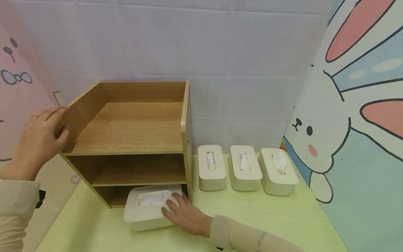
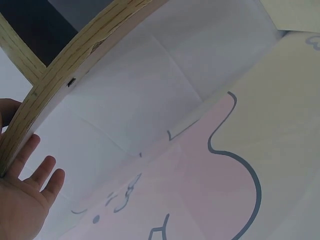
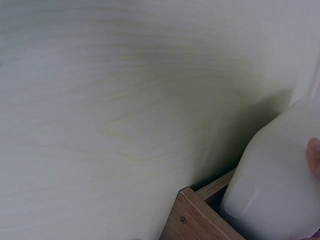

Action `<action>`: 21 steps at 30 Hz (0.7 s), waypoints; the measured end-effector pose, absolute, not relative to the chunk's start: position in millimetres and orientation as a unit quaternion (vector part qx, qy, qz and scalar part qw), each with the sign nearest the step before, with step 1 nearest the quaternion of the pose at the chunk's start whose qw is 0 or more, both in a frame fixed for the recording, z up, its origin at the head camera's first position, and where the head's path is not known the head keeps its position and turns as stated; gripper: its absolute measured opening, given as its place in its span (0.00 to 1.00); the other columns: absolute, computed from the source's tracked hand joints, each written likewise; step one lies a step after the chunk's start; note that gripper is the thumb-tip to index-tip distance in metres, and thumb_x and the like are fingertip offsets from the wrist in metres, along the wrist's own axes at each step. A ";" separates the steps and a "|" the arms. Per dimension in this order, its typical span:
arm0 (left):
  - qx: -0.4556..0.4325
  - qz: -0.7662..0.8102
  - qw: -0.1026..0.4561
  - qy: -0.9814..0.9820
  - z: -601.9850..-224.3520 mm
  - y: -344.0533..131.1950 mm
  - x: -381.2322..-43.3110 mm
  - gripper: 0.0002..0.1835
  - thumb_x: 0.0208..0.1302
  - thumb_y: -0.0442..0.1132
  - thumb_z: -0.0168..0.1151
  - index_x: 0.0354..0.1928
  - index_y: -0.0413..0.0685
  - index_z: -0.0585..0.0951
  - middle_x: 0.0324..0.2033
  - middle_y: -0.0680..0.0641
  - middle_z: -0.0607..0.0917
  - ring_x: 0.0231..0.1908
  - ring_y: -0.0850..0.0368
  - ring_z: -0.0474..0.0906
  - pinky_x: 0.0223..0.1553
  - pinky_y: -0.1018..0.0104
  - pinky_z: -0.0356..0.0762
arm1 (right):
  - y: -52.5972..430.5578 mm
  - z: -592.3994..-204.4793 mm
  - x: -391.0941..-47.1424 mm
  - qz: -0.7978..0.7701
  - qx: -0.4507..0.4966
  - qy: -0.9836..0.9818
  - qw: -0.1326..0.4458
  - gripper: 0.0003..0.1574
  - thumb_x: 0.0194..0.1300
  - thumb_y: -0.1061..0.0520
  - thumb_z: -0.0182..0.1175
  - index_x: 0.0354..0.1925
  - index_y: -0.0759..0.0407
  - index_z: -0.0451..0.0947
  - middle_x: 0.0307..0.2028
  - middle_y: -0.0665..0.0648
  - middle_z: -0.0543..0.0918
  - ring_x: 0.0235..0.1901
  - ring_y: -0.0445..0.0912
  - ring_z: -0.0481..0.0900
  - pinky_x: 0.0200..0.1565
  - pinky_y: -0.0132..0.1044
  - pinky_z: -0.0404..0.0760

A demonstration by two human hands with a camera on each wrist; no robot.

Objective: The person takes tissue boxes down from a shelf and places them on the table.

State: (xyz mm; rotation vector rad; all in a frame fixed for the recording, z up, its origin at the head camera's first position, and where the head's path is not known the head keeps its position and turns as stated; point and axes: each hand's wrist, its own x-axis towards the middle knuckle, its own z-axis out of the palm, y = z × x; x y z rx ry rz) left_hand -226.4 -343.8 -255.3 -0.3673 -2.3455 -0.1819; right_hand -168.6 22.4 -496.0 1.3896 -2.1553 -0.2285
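A wooden shelf unit (image 1: pixel 138 131) stands at the left of the table. My left hand (image 1: pixel 42 136) grips the top edge of its left side panel, thumb on the inner face; in the left wrist view, fingers (image 2: pixel 50 182) lie along the panel's outer face. A white tissue box (image 1: pixel 148 218) sits at the mouth of the bottom compartment, its back part inside and its front sticking out. With fingers spread over the box's right end, my right hand (image 1: pixel 189 215) holds it. The right wrist view shows the box (image 3: pixel 275 180) beside the wooden side panel (image 3: pixel 200 220).
Three more white tissue boxes stand in a row right of the shelf: a left one (image 1: pixel 212 178), a middle one (image 1: pixel 245 180) and a right one (image 1: pixel 278 185). A pale curtain (image 1: pixel 245 105) hangs behind the light green table (image 1: pixel 252 220); a rabbit-print panel (image 1: pixel 333 140) borders the right.
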 end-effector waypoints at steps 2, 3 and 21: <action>-0.141 -0.071 0.371 -0.915 -254.6 -343.4 -224.9 0.28 0.54 0.28 0.53 0.60 0.36 0.68 0.53 0.31 0.73 0.51 0.30 0.66 0.54 0.38 0.60 | 26.0 -495.0 -164.5 -0.084 0.522 -0.804 0.272 0.35 0.48 0.55 0.60 0.57 0.53 0.62 0.51 0.57 0.71 0.54 0.56 0.69 0.48 0.49 0.80; -0.140 -0.071 0.371 -0.915 -254.2 -343.2 -224.2 0.28 0.54 0.28 0.53 0.61 0.37 0.68 0.53 0.31 0.73 0.51 0.30 0.66 0.54 0.38 0.60 | 27.8 -494.5 -162.4 -0.083 0.523 -0.805 0.269 0.34 0.50 0.55 0.58 0.57 0.52 0.62 0.51 0.57 0.71 0.54 0.56 0.69 0.49 0.49 0.80; -0.136 -0.071 0.370 -0.916 -252.9 -341.9 -222.4 0.28 0.54 0.29 0.53 0.61 0.37 0.68 0.53 0.31 0.73 0.51 0.31 0.66 0.55 0.39 0.59 | 56.0 -498.9 -141.0 -0.064 0.556 -0.783 0.271 0.26 0.58 0.59 0.41 0.56 0.53 0.65 0.49 0.56 0.72 0.53 0.55 0.69 0.47 0.49 0.80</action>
